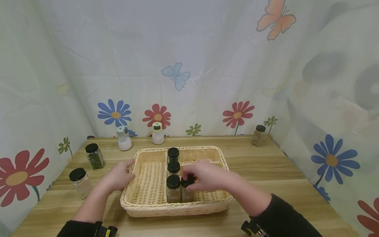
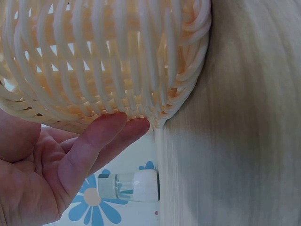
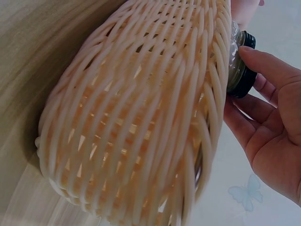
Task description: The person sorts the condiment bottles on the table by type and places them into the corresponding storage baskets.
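Note:
A rectangular wicker basket (image 1: 177,210) with dividers sits on the table. My left hand (image 1: 116,176) holds its left rim; in the left wrist view, the fingers (image 2: 94,146) touch the outer weave. My right hand (image 1: 205,176) pinches the black lid of a spice jar (image 1: 188,194) standing low in the basket's front middle; its lid (image 3: 248,66) shows between thumb and fingers in the right wrist view. Directly left of it stands another black-lidded jar (image 1: 173,189). Behind that are a second jar (image 1: 173,168) and a third jar (image 1: 173,154), in a row along the divider.
Left of the basket stand a jar of green herbs (image 1: 94,156) and a pale jar (image 1: 81,184). Behind it are two white-based shakers, one at left (image 1: 124,138) and one nearer the middle (image 1: 158,133). A brown spice jar (image 1: 258,135) is at the back right. Printed curtains (image 1: 207,98) enclose the table.

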A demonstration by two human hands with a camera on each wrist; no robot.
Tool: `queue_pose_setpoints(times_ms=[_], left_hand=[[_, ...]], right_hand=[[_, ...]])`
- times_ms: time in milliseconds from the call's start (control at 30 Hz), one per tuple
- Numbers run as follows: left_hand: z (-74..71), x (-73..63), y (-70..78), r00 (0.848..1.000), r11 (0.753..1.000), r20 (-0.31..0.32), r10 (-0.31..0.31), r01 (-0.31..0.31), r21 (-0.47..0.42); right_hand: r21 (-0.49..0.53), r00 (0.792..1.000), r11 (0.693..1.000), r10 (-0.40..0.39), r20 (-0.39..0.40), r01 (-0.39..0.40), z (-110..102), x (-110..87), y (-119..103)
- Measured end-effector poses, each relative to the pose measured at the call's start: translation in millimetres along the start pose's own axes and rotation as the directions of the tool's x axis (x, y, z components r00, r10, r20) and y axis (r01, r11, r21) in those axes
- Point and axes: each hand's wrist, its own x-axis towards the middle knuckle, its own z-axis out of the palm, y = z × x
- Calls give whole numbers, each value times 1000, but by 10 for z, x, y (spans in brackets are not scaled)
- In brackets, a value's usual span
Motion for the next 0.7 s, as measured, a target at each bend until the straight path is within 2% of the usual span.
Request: queue_pose_setpoints(times_ms=[400, 700], left_hand=[[-7, -9, 7, 1000, 1000, -5, 4, -4, 15], [-9, 0, 7, 1000, 1000, -6, 14, -14, 20]], right_hand=[[89, 1000, 996, 10, -10, -9, 19, -14, 17], [110, 998, 993, -42, 56, 36, -103, -39, 37]])
